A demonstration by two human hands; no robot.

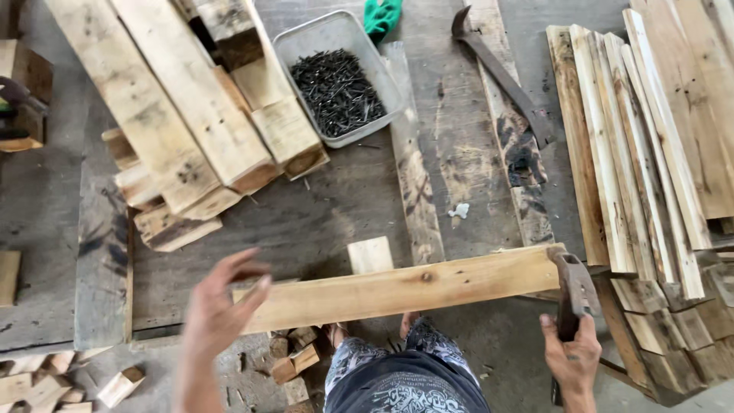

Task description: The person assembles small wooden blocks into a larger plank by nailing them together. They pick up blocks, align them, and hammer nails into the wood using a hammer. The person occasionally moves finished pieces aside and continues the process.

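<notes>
Bottom centre of the frame: the person's patterned shorts [397, 375], with offcut blocks [294, 353] scattered on the floor at lower left.

Left hand [222, 306], lower left: fingers spread and loosely curled, gripping nothing, hovering at the left end of a long plank [405, 289]; whether the fingertips touch the wood cannot be told.

Right hand [572, 353], lower right: fingers wrapped around the handle of a hammer [573, 294]. The rusty hammer head sits at the plank's right end.

The plank lies across the lower middle of the frame, along the near edge of the dark worktop [321, 214], tilted slightly up to the right. A small square block [370, 254] sits just behind it.

Mid frame: a thin grey slat [413, 168] runs up the worktop. A small white scrap [459, 209] lies to its right.

Upper left: a stack of thick timbers [176, 115]. Upper centre: a grey tray of dark nails [336, 76], a green glove [381, 15] just behind it. Upper right of centre: a long pry bar [497, 73]. Right edge: a pile of pale thin slats [642, 145].
</notes>
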